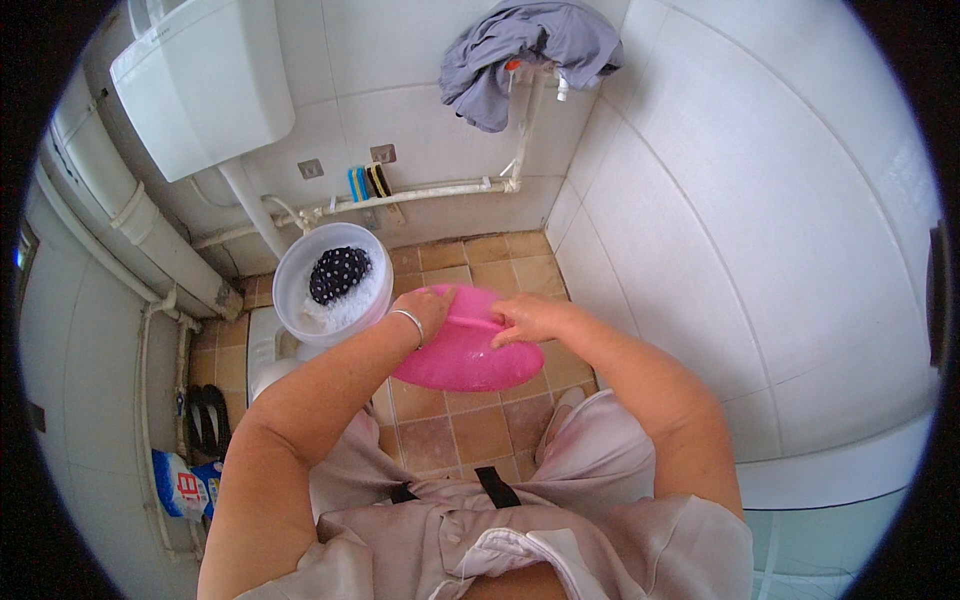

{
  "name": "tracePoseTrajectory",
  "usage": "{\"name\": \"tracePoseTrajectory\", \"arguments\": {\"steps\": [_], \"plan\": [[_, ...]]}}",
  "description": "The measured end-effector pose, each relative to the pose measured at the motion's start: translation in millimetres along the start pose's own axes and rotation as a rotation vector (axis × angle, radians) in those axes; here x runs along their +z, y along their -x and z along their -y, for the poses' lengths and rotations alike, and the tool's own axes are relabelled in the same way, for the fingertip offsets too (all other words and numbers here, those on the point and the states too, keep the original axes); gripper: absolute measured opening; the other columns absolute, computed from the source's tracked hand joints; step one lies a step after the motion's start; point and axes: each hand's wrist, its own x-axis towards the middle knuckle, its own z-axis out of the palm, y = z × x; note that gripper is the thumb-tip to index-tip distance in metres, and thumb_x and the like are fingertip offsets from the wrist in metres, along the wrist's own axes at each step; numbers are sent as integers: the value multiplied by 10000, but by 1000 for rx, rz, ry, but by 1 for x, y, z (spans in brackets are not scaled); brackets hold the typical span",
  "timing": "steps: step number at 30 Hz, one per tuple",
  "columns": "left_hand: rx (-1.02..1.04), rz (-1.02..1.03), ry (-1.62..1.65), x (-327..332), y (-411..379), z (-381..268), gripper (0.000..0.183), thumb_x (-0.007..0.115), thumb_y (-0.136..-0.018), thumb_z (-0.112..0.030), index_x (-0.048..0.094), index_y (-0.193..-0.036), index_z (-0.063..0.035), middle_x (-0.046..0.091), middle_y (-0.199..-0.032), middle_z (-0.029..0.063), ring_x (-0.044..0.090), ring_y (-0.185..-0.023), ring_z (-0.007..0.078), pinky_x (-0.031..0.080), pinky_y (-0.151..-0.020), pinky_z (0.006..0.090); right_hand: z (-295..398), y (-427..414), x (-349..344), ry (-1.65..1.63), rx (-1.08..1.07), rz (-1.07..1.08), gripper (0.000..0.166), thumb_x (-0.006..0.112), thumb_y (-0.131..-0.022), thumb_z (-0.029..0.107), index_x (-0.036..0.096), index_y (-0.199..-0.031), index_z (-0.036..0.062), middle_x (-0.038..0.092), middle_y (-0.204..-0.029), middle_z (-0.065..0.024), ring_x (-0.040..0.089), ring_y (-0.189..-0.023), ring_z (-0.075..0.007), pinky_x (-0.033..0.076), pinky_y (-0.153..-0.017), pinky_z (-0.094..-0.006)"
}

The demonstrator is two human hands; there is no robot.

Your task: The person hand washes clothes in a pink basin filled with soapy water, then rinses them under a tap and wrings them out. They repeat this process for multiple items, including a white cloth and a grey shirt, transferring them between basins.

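A bright pink plastic basin (472,356) is held tilted in front of me, above the tiled floor. My left hand (426,309), with a silver bangle at the wrist, grips its left side. On the right, my right hand (525,319) holds the rim, its thumb pointing down over the pink surface; some fingertips are hidden. Left of the basin stands a whitish translucent bucket (281,292). Inside it, a black cloth with white dots (340,274) rests among white suds (349,306).
A white squat toilet (262,337) lies partly under the bucket. Above it hangs a cistern (210,90). Scrub sponges (366,182) sit on a wall pipe. A grey garment (525,52) hangs over the tap. Black shoes (208,424) and a blue-white packet (180,484) are left.
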Motion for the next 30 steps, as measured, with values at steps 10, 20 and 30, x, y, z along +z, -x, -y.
{"name": "tracePoseTrajectory", "arguments": {"steps": [10,20,30], "plan": [[8,72,131,-29,16,-12,352,552,-919,-114,510,-1251,-2,651,-1217,235,652,-1118,370,541,-907,466,-51,-3,-60,246,92,-763,679,782,-786,459,544,-1309,96,510,-1360,-201,515,-1235,-371,432,-1005,-465],[56,31,89,-17,19,-15,466,554,-910,-104,435,-1351,-12,645,-1217,228,649,-1127,353,543,-913,438,-30,-55,-341,1187,527,-984,1123,910,-636,355,241,-1538,375,264,-1591,-81,273,-1446,-348,273,-1099,-648],[42,46,65,-27,32,13,490,460,-962,-131,394,-1438,-37,614,-1241,269,653,-1109,371,533,-928,441,-52,-123,-361,1208,757,-718,1279,923,-623,264,66,-1547,482,121,-1656,-43,169,-1498,-352,243,-1089,-700]]}}
